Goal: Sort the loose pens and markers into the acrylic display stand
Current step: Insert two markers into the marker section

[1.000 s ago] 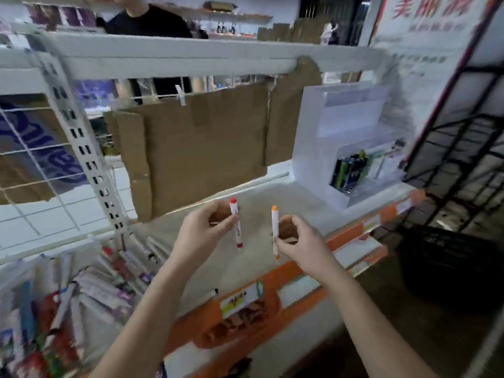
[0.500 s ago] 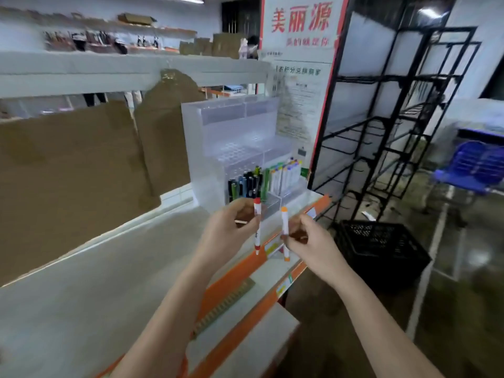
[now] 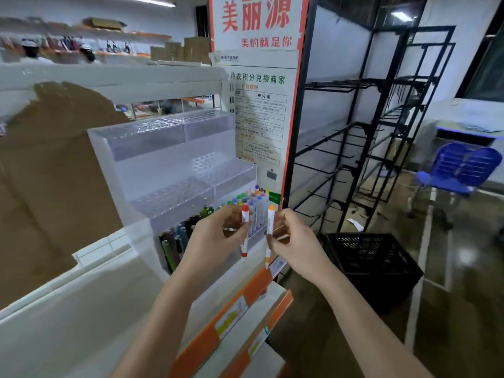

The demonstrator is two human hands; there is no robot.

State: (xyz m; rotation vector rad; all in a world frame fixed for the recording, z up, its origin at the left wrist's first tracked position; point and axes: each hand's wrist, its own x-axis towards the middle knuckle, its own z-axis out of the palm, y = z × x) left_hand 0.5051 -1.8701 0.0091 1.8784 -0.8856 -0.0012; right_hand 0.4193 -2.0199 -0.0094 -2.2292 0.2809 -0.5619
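Note:
A tiered acrylic display stand (image 3: 152, 148) stands on the white shelf, its upper tiers of holes bare. Its lowest tier holds dark and green pens (image 3: 177, 238) on the left and white markers with coloured caps (image 3: 256, 200) on the right. My left hand (image 3: 215, 238) pinches a white marker with a red cap (image 3: 245, 216), held upright just in front of the lowest tier. My right hand (image 3: 291, 241) pinches a white marker with an orange cap (image 3: 270, 219), also upright, beside the red one.
Brown cardboard (image 3: 54, 173) lines the shelf back at left. The shelf front has an orange price rail (image 3: 218, 331). A black plastic crate (image 3: 371, 263) sits on the floor at right, beside black wire racks (image 3: 381, 132). A blue chair (image 3: 461, 170) stands further right.
The view swung right from the pile of loose markers to the acrylic stand. Both hands carried their markers up close to the stand's lowest tier.

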